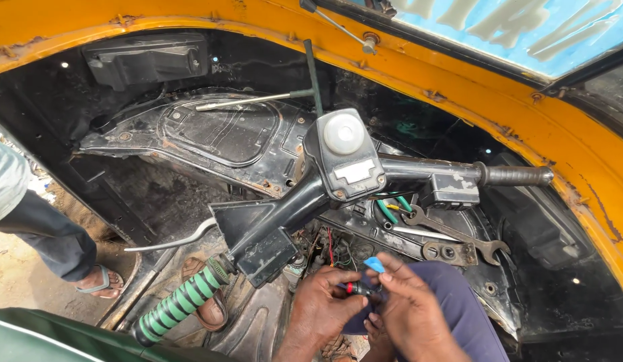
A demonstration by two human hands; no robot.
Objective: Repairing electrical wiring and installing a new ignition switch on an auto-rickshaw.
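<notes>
Left hand (323, 307) grip closed around small red-black connector (355, 289); right hand (411, 310) fingertips pinch its other end, blue piece (374, 265) just above, under handlebar (365, 175).

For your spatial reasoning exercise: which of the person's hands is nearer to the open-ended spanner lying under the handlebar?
Right. The right hand sits just below the spanner, slightly to its left. The left hand is farther off to the left, gripping a small dark part with it.
</notes>
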